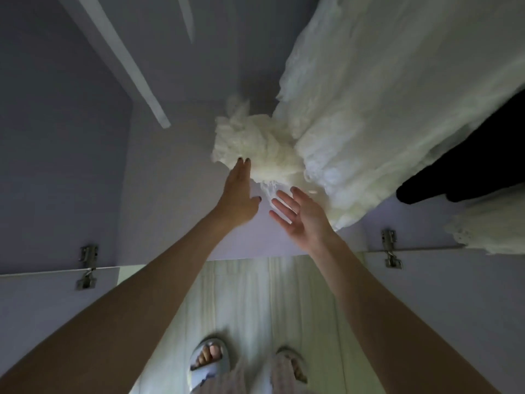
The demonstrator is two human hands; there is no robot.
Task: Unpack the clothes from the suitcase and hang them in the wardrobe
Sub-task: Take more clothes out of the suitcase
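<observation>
Open hands (pixel 238 191) (pixel 298 214) at white dress (pixel 355 109) hem, wardrobe floor (pixel 176 177) beneath.

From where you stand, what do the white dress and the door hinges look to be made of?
The white dress looks like thin, gauzy fabric, matte, with frilly layers bunched at the hem; the exact cloth is unclear. The door hinges look like bare metal: grey with a dull shine.

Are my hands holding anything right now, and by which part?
Nothing is held. Left hand touches the white dress's bunched hem with straight fingers; right hand is open beside it.
</observation>
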